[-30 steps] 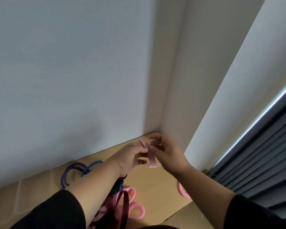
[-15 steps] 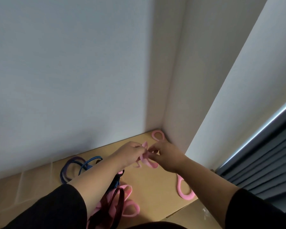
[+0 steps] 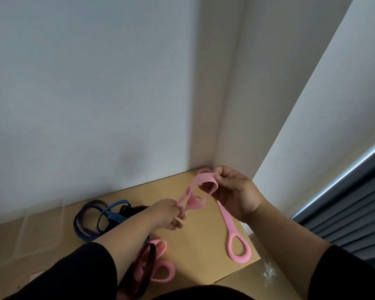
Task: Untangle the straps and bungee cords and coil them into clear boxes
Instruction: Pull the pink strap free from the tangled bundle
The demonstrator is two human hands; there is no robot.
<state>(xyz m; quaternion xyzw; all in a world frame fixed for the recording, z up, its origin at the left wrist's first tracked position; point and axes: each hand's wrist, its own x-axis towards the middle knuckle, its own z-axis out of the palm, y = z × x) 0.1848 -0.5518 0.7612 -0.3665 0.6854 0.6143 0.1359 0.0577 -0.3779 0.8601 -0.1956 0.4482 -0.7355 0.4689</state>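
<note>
A pink rubber strap (image 3: 204,180) with looped ends is stretched between both hands above the tan table (image 3: 204,239). My left hand (image 3: 167,213) pinches its lower twisted part. My right hand (image 3: 236,191) grips the upper loop near the wall corner. One looped tail (image 3: 238,249) of the strap lies on the table by the right edge. Under my left forearm sits a tangle of blue and purple cords (image 3: 100,219), dark maroon straps (image 3: 145,267) and more pink loops (image 3: 162,271). No clear box is in view.
White walls meet in a corner just behind the table. The table's right edge (image 3: 247,265) drops to a lower tan surface with a small white scrap (image 3: 268,271). Grey blinds (image 3: 355,213) hang at the far right.
My hands have drawn apart, the right one up toward the corner and the left one down, stretching the pink strap. The view has tilted down a little.
</note>
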